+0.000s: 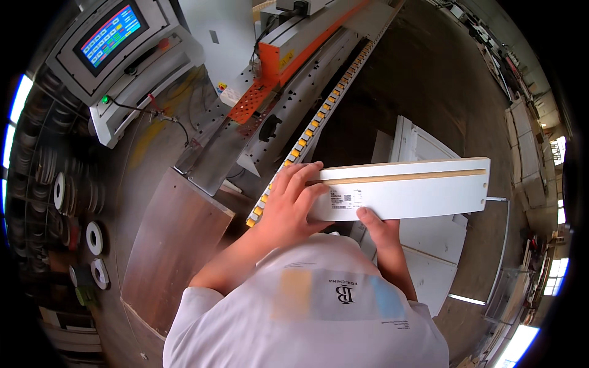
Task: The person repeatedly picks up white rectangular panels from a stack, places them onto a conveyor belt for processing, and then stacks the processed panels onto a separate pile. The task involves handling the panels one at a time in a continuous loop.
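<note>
A long white board (423, 190) is held up in front of my chest. A groove showing bare tan wood runs along its upper part, two small holes sit at its right end, and a printed label (345, 199) is stuck near its left end. My left hand (293, 199) grips the left end, with its fingers laid over the face. My right hand (380, 228) holds the lower edge near the label, thumb on the face; its other fingers are hidden behind the board.
Ahead stands a machine with an orange guard (270, 67) and a rail of yellow rollers (313, 126). A control panel with a lit screen (110, 37) is at upper left. A brown panel (175, 236) lies to my left; white panels (429, 245) are stacked at right.
</note>
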`<action>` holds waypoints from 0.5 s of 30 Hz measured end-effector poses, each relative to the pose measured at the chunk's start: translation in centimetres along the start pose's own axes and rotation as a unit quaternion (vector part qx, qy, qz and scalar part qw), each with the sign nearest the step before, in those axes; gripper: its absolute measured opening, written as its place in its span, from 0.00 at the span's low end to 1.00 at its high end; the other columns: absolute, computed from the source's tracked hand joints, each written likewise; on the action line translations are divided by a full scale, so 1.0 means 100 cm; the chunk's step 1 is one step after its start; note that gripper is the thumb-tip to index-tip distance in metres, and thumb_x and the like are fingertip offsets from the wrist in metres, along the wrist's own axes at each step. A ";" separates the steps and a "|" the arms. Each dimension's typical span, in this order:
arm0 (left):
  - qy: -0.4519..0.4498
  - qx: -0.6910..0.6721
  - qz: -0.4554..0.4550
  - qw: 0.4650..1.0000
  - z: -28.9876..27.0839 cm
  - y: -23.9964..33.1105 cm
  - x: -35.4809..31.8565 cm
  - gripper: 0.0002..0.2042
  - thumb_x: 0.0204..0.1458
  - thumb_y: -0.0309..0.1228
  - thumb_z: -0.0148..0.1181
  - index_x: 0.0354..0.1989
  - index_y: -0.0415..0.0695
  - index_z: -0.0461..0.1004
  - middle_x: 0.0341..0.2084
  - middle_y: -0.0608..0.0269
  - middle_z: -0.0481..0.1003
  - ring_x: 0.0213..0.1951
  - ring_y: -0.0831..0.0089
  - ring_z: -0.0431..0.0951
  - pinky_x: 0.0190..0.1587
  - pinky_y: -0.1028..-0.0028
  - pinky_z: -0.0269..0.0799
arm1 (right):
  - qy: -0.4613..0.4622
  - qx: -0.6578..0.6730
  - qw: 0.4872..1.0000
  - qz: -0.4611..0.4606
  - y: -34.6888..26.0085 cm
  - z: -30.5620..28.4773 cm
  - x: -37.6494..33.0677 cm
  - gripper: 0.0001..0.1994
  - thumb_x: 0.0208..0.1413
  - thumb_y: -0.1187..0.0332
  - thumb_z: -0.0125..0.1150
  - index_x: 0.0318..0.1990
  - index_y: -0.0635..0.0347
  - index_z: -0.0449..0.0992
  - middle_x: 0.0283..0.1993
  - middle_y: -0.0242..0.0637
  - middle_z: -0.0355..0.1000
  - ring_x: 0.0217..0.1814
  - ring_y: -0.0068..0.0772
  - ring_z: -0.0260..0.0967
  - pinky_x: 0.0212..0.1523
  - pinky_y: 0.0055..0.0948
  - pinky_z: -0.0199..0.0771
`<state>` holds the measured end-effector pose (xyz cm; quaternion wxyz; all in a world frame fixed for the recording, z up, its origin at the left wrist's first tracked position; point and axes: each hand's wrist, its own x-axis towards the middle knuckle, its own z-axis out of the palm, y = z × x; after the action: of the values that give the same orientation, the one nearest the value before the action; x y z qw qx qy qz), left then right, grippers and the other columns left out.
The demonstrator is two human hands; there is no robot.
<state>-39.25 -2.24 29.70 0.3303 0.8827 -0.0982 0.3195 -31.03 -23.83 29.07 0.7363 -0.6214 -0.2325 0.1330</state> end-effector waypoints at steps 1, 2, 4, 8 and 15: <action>0.004 -0.008 -0.009 1.000 0.002 -0.006 -0.007 0.36 0.25 0.37 0.80 0.48 0.45 0.70 0.58 0.49 0.67 0.57 0.46 0.67 0.59 0.51 0.62 | -0.032 -0.013 0.999 0.012 0.007 0.001 0.001 0.25 0.53 0.69 0.69 0.56 0.66 0.69 0.52 0.39 0.72 0.54 0.29 0.69 0.56 0.31 0.70; 0.008 -0.015 -0.018 1.000 0.003 -0.013 -0.013 0.36 0.25 0.36 0.80 0.47 0.45 0.69 0.57 0.49 0.68 0.56 0.47 0.67 0.58 0.52 0.62 | -0.064 -0.025 0.997 0.024 0.017 -0.002 0.003 0.24 0.53 0.68 0.70 0.56 0.67 0.70 0.51 0.39 0.73 0.53 0.28 0.70 0.55 0.31 0.71; 0.006 -0.014 -0.050 0.999 0.006 -0.028 -0.029 0.35 0.25 0.34 0.80 0.47 0.46 0.69 0.56 0.50 0.68 0.55 0.47 0.66 0.58 0.53 0.62 | -0.130 -0.057 0.986 0.092 0.039 -0.014 0.006 0.25 0.53 0.67 0.71 0.55 0.67 0.70 0.50 0.39 0.74 0.51 0.27 0.72 0.53 0.30 0.72; -0.005 0.034 -0.158 0.987 0.010 -0.069 -0.081 0.34 0.25 0.32 0.79 0.47 0.48 0.70 0.57 0.50 0.66 0.58 0.48 0.64 0.61 0.54 0.59 | -0.189 -0.199 0.941 0.200 0.063 -0.026 0.000 0.29 0.53 0.62 0.72 0.59 0.64 0.69 0.53 0.45 0.76 0.47 0.30 0.77 0.49 0.30 0.76; 0.045 0.186 -0.306 0.933 0.011 -0.177 -0.167 0.31 0.29 0.34 0.77 0.46 0.47 0.70 0.56 0.52 0.67 0.58 0.48 0.63 0.61 0.54 0.58 | -0.131 -0.215 0.917 0.311 0.106 -0.053 -0.044 0.30 0.53 0.62 0.70 0.61 0.64 0.68 0.52 0.45 0.77 0.47 0.29 0.77 0.51 0.29 0.76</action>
<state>-44.90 9.90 9.37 0.2461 0.9004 0.2523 0.2550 -31.11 -28.45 17.28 0.4696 -0.7827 -0.1447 0.3820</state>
